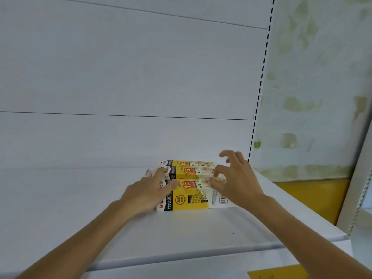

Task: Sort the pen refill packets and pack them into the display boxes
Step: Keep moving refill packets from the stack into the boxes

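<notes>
Lining up: three yellow display boxes [191, 200] sit touching in a row on the white shelf [181, 228].
Left hand [147, 195]: fingers straight, pressing the boxes' left ends.
Right hand [237, 178]: fingers curled at the right ends; a pinch cannot be told.
Risk: uneven pushing could skew the row.

You're in a shop: white metal shelf [181, 228] under your left hand [149, 190], white upright post with black slots [264, 63] just beyond your right hand [239, 178].

The left hand [149, 193] and right hand [235, 182] hide both ends of the yellow display boxes [191, 186] at centre frame, whose fine print is unreadably small.
</notes>
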Tool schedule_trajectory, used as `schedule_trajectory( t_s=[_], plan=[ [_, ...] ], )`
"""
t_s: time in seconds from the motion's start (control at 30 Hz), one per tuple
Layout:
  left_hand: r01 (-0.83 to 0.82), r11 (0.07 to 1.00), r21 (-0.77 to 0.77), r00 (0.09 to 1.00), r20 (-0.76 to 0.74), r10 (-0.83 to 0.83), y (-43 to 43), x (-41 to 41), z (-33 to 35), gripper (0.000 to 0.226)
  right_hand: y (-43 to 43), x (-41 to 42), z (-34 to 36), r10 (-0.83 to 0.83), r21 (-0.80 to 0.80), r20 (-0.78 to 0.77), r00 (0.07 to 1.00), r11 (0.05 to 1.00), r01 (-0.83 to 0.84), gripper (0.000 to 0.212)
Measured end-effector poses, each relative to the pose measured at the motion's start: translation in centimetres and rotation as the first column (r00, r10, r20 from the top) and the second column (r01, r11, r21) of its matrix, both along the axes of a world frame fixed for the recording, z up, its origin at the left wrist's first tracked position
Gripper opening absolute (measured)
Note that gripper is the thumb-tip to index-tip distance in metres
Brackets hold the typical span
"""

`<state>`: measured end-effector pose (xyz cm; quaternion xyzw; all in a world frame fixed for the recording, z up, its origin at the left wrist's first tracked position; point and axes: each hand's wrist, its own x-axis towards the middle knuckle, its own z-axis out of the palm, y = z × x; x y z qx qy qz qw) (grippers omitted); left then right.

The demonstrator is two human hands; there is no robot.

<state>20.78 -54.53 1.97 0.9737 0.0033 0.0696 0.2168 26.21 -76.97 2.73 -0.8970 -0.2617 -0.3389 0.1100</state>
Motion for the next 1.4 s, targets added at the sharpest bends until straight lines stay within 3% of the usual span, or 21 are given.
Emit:
schedule_trajectory(
  t_s=[0.03, 0.1, 0.17, 0.27, 0.43, 0.57, 0.7, 0.87, 1.03, 1.13, 1.23, 1.3, 1.4],
  plan=[
    [0.024, 0.997, -0.067, 0.999, -0.027, -0.026, 0.6, 0.2, 0.0, 0.08, 0.3, 0.3, 0.4, 0.051, -0.041, 0.04, 0.998, 0.998, -0.049, 0.022],
    [0.106, 0.971, -0.213, 0.994, -0.013, -0.112, 1.8, 0.4, -0.5, 0.092, 0.9, 0.8, 1.2, 0.107, -0.064, -0.101, 0.989, 0.991, -0.114, 0.03],
    [0.179, 0.963, -0.203, 0.983, 0.071, -0.168, 2.4, 0.5, -1.0, 0.087, 1.8, 1.9, 2.0, 0.103, -0.013, -0.321, 0.941, 0.993, -0.113, 0.038],
    [0.202, 0.969, -0.143, 0.974, 0.131, -0.184, 2.8, 0.8, -1.7, 0.08, 3.6, 3.6, 2.6, 0.101, -0.041, -0.473, 0.876, 0.99, -0.136, 0.043],
    [0.208, 0.968, -0.142, 0.969, 0.162, -0.185, 3.0, 1.2, -1.9, 0.069, 5.9, 5.8, 3.2, 0.065, -0.187, -0.539, 0.84, 0.963, -0.194, 0.047],
    [0.189, 0.977, -0.101, 0.972, 0.163, -0.172, 3.0, 1.3, -1.8, 0.07, 7.3, 6.7, 3.2, 0.05, -0.209, -0.567, 0.822, 0.956, -0.203, 0.05],
    [0.138, 0.987, -0.079, 0.977, 0.175, -0.123, 3.1, 1.2, -2.0, 0.064, 7.4, 7.1, 3.2, 0.057, -0.114, -0.491, 0.869, 0.985, -0.13, 0.05],
    [0.069, 0.996, -0.052, 0.987, 0.152, -0.06, 2.8, 1.2, -1.8, 0.065, 6.7, 4.9, 3.8, 0.122, 0.148, -0.228, 0.966, 0.985, -0.09, 0.048],
    [0.038, 0.999, -0.024, 0.993, 0.115, -0.035, 2.2, 1.4, -1.5, 0.051, 6.7, 2.2, 7.2, 0.015, 0.344, 0.011, 1.0, 0.939, -0.018, 0.052],
    [-0.008, 0.999, -0.033, 0.992, 0.128, 0.012, 2.2, 1.6, -1.6, 0.065, 7.2, 0.5, 9.2, 0.01, 0.414, -0.03, 0.999, 0.91, 0.003, 0.06],
    [-0.046, 0.988, -0.146, 0.988, 0.137, 0.067, 2.5, 1.6, -1.3, 0.078, 7.9, -1.1, 8.3, 0.067, 0.431, -0.191, 0.979, 0.902, 0.023, 0.087],
    [-0.019, 0.968, -0.25, 0.958, 0.273, 0.089, 2.2, 0.9, -0.7, 0.07, 8.3, -1.8, 6.2, 0.095, 0.445, -0.213, 0.972, 0.895, 0.01, 0.097],
    [0.209, 0.879, -0.429, 0.853, 0.519, 0.05, 0.8, -0.6, 1.2, 0.053, 9.0, -3.1, 3.7, 0.138, 0.519, -0.145, 0.98, 0.853, -0.044, 0.095]
  ],
)
